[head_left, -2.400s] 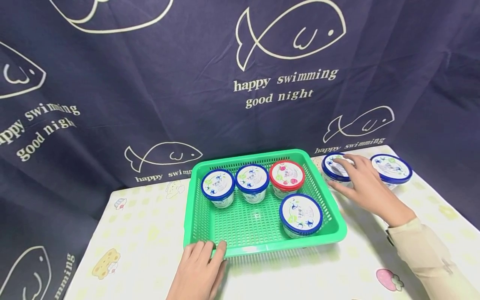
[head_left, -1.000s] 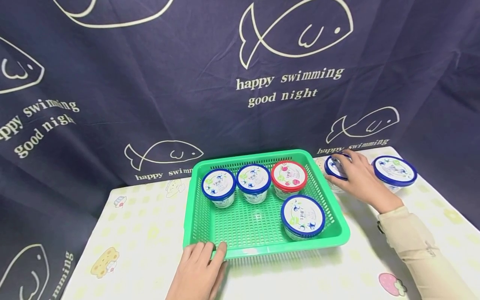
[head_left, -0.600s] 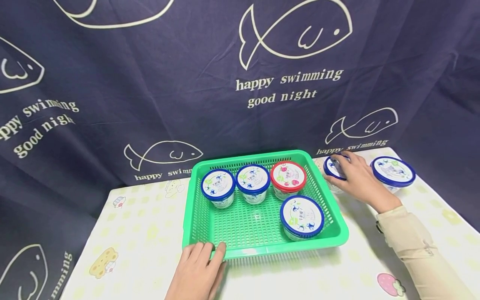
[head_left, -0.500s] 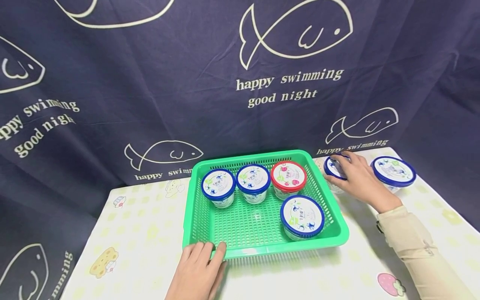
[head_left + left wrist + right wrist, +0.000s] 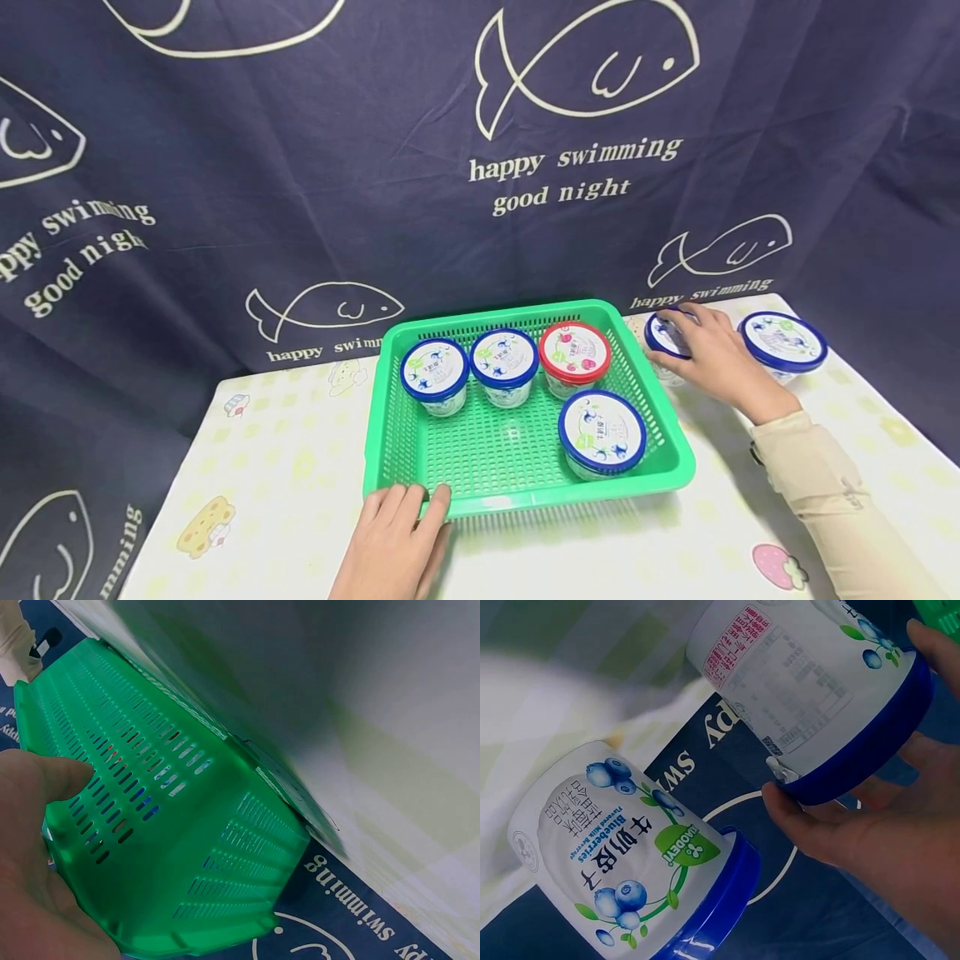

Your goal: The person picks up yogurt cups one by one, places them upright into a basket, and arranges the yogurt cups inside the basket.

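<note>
My left hand point(image 5: 393, 542) grips the front rim of a green plastic basket point(image 5: 525, 502); in the left wrist view its thumb lies against the slotted outer wall point(image 5: 187, 825). To the basket's right, my right hand point(image 5: 720, 362) holds a white milk-beverage tub point(image 5: 802, 690) by its blue lid, fingers and thumb around the edge. The hand covers part of that lid in the head view. Beside it stands a second blue-lidded tub point(image 5: 783, 340), whose blueberry label point(image 5: 630, 847) shows in the right wrist view.
Inside the basket stand a red-lidded tub point(image 5: 575, 354) and three blue-lidded tubs, one of them point(image 5: 602, 433) at the front right. A patterned cloth point(image 5: 277, 467) covers the table. Directly behind hangs a dark blue fish-print curtain point(image 5: 420, 167).
Since the earliest frame, my right hand has shifted slightly and its fingers have closed around the tub's lid. The left hand stays on the basket rim. The tubs in the basket keep their places.
</note>
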{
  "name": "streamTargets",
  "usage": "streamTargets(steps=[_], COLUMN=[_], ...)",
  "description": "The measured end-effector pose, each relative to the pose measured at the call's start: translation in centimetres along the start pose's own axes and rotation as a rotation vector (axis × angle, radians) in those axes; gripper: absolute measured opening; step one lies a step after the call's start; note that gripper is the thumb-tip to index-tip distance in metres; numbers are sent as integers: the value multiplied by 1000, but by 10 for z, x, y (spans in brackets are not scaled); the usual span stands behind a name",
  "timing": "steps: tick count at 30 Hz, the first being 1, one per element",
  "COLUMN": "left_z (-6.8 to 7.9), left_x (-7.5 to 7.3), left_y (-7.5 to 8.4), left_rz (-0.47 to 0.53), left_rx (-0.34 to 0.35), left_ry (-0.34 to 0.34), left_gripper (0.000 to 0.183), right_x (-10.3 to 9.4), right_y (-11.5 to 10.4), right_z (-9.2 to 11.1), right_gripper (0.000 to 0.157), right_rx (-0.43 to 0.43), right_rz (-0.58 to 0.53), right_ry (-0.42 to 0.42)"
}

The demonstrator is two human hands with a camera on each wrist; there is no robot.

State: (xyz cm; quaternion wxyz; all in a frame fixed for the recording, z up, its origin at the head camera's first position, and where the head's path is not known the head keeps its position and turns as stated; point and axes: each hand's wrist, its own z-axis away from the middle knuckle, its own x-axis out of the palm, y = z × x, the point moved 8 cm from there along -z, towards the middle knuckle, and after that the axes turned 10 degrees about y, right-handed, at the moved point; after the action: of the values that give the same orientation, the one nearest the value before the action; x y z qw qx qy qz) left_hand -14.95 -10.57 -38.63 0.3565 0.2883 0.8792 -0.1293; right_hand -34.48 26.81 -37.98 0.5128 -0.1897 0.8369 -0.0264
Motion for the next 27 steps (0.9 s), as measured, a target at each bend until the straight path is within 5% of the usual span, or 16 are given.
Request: streamTargets(steps=[27], left_z=[0], left_x=[0], left_y=[0], left_rz=[11], left_rx=[-4], left_ry=[-5], left_gripper=[33], right_x=[-5], right_y=[-2], right_z=[-2], right_gripper=[65], right_rx=[-16], right_rz=[-37], right_ry=[53])
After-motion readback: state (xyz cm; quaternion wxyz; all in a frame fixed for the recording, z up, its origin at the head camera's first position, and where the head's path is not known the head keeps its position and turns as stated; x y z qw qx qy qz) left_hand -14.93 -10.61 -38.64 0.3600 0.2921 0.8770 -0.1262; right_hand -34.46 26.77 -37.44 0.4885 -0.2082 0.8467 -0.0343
